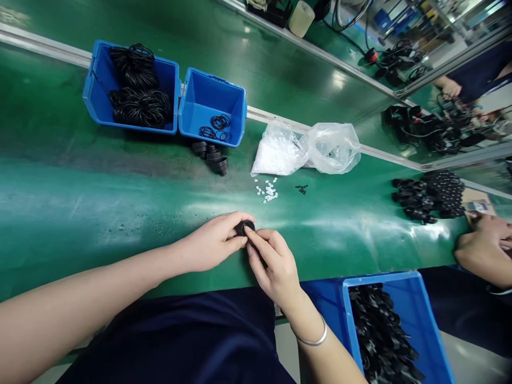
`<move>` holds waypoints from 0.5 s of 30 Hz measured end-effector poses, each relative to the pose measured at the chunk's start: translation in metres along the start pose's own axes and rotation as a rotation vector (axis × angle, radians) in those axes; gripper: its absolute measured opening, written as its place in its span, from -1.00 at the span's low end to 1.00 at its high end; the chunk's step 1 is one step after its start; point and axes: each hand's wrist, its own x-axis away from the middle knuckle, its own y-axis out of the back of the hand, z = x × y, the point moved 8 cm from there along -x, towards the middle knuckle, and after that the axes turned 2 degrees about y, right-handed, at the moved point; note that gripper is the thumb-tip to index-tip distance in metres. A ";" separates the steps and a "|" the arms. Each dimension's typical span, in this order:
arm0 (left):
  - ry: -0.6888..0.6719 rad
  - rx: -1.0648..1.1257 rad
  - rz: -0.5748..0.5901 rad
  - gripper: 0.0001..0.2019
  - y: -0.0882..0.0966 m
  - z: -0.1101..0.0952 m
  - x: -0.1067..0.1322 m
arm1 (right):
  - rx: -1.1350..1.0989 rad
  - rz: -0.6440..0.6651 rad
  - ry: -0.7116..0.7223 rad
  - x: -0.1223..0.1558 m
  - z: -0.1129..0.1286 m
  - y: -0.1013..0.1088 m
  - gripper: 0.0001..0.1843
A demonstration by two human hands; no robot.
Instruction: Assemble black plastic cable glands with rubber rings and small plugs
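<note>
- Our left hand (216, 242) pinches a round, hollow black cap (240, 229) between thumb and fingers, near the front edge of the glossy green table (160, 186).
- Our right hand (276, 261) meets it from the other side, forefinger at the opening; we cannot tell whether those fingers grip anything.
- We reach in with both forearms slanting up from the lower corners, a smooth metal bangle (316, 342) on the right.
- Beyond, we see small white pieces (270, 193), tiny black bits (301, 189) and a crinkled clear bag (280, 154).
- Farther left, we have blue plastic bins (214, 98) holding thin black loops (140, 106).
</note>
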 end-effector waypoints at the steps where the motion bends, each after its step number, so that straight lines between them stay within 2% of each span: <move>1: -0.001 0.005 0.001 -0.64 0.000 0.000 0.000 | 0.005 -0.017 -0.005 0.002 -0.001 0.001 -0.40; 5: -0.020 -0.001 -0.001 -0.64 0.000 -0.002 0.000 | 0.076 -0.032 0.020 0.009 -0.001 -0.001 -0.37; 12: -0.039 -0.094 0.004 -0.59 0.000 -0.006 0.002 | 0.265 0.162 0.095 -0.005 0.010 -0.001 -0.41; 15: -0.024 -0.031 0.025 -0.58 -0.001 -0.004 0.002 | 0.174 0.182 0.089 -0.007 0.010 0.002 -0.45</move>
